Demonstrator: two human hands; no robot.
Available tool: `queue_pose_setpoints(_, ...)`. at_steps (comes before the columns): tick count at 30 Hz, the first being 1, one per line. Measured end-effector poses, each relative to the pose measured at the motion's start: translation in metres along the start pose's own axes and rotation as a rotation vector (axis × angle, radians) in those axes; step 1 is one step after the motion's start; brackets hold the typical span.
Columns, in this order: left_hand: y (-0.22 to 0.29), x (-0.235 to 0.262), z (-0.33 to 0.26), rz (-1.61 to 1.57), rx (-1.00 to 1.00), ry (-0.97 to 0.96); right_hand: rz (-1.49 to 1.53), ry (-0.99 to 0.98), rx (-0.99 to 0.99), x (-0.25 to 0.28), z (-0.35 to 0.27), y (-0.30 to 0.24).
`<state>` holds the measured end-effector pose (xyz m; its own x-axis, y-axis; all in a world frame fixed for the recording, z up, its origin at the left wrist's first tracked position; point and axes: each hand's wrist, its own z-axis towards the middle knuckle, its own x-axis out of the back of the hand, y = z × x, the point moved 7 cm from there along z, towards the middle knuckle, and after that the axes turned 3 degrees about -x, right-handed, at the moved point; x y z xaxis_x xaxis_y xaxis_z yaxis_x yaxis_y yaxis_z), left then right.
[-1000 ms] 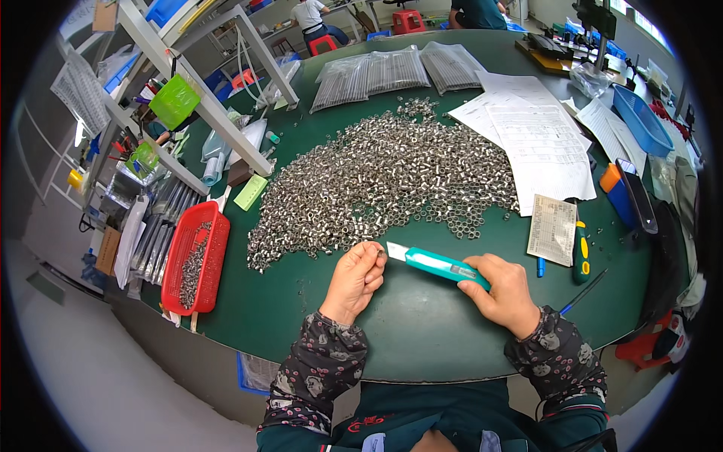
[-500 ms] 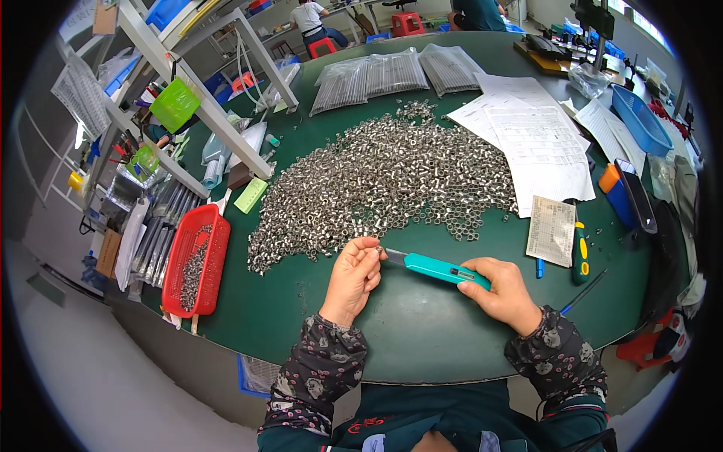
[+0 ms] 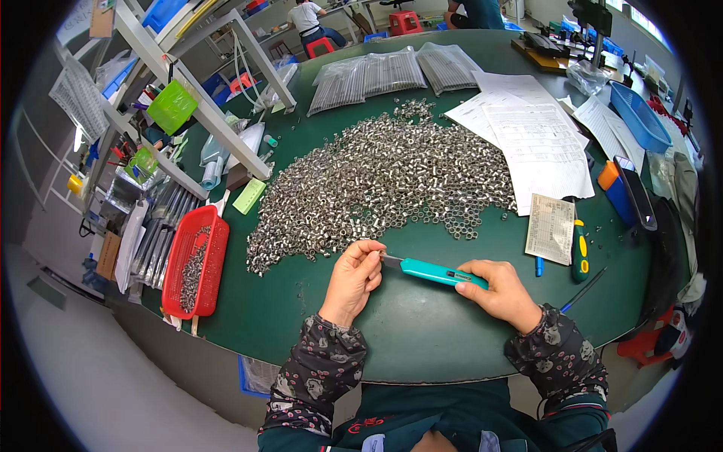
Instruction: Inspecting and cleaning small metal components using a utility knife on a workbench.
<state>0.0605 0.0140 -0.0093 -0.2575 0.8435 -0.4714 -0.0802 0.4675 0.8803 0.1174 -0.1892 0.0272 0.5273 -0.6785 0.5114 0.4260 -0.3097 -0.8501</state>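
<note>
On the green table (image 3: 422, 331), right hand (image 3: 501, 294) grips a teal knife (image 3: 437, 273); left hand (image 3: 354, 277) seemingly pinches its blade.

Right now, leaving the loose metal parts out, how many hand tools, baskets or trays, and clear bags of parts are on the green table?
Hand tools: 2, the teal utility knife held in the right hand with its tip at the left hand, and the yellow-and-green screwdriver.
Baskets or trays: 2, the red basket and the blue tray.
Clear bags: 3.
Total: 7
</note>
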Motion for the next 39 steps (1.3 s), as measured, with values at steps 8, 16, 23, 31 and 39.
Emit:
queue_pose_setpoints(8,-0.001,0.000,-0.002,0.077,0.005,0.018,0.031,-0.077,-0.136,-0.004,0.000,0.012)
queue_pose_setpoints(16,-0.002,0.001,-0.002,0.127,0.001,0.005,-0.076,-0.010,-0.050,0.000,0.000,0.005)
queue_pose_setpoints(23,-0.003,0.000,-0.002,0.131,0.016,0.013,-0.129,0.047,0.015,0.001,-0.001,0.000)
queue_pose_setpoints(31,-0.003,0.002,-0.001,0.181,0.009,0.029,-0.195,0.053,0.012,0.004,-0.002,-0.008)
queue_pose_setpoints(39,-0.003,0.003,-0.001,0.218,0.013,0.024,-0.256,0.100,0.071,0.004,-0.003,-0.011)
